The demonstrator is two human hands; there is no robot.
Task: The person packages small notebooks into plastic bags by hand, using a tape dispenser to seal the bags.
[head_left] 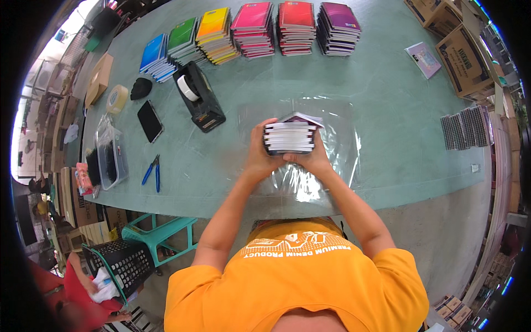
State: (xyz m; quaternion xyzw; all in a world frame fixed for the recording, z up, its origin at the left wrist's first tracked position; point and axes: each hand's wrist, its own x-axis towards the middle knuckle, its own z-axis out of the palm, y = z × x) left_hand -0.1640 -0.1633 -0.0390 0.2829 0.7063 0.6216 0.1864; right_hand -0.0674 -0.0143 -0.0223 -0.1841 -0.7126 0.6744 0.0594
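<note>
Between my two hands I hold a small stack of notebooks (290, 137), its white page edges facing me and the top cover tilted up a little. My left hand (259, 149) wraps the stack's left side, and my right hand (314, 157) grips the right side, thumbs meeting at the near edge. Under the stack a sheet of clear plastic (343, 160) lies on the green table (387, 116), shining with glare. Beyond it stands a row of notebook stacks: blue (153, 52), green (182, 34), yellow (214, 25), pink (252, 17), red (297, 15) and purple (339, 19).
A black tape dispenser (207, 108), phone (150, 120), blue pliers (157, 171), tape roll (116, 98) and clear plastic bin (117, 160) lie to the left. At right are cardboard boxes (464, 61), a single notebook (423, 60) and spiral-bound pads (466, 128). Another person (77, 293) is at lower left.
</note>
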